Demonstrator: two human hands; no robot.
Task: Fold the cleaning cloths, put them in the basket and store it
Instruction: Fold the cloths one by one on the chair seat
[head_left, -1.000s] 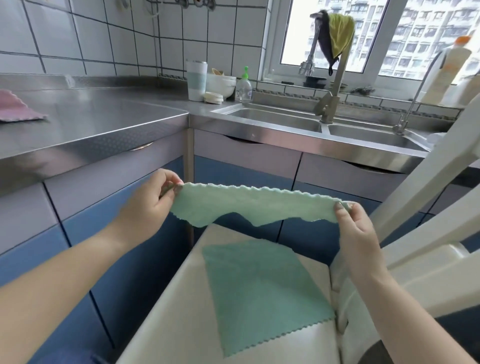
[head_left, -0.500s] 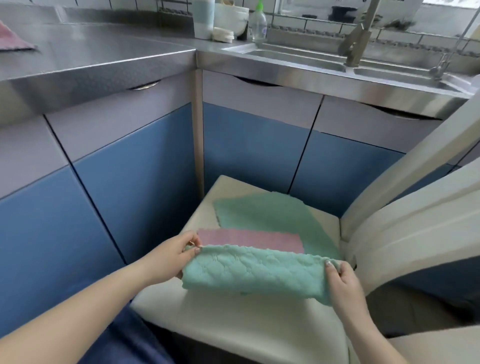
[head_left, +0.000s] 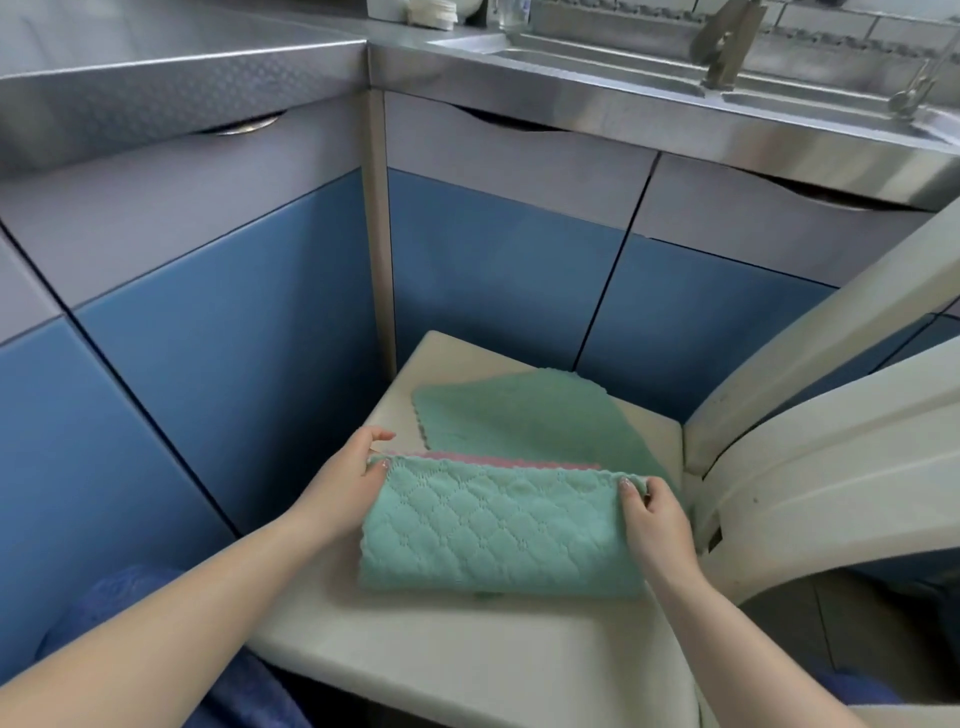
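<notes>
While both hands work at its upper corners, a quilted green cloth (head_left: 501, 530) lies folded over on the pale chair seat (head_left: 467, 649) in the lower middle of the frame; the left hand (head_left: 345, 491) pinches the upper left corner between thumb and fingertips, and the right hand (head_left: 657, 517) pinches the upper right corner the same way, so neither hand is spread flat; the folded cloth's rounded fold faces the bottom of the frame and its scalloped edges run along the top, between the two hands; just behind that top edge a narrow strip of a pink cloth (head_left: 498, 460) shows, lying under or against the green one, and I cannot tell how far it reaches beneath; further up the seat a second green cloth (head_left: 524, 415) lies flat and unfolded, its scalloped border visible on its left and upper sides, its lower part touching the pink strip; the chair's cream backrest (head_left: 831, 441) curves across the right side of the frame; blue cabinet doors (head_left: 223, 338) with grey upper bands fill the left and centre behind the seat; above them a stainless steel tabletop (head_left: 156, 57) runs along the top of the frame, with a steel sink (head_left: 597, 57) set into it at the upper right; blue fabric (head_left: 130, 597) shows beneath the left forearm at the lower left.
</notes>
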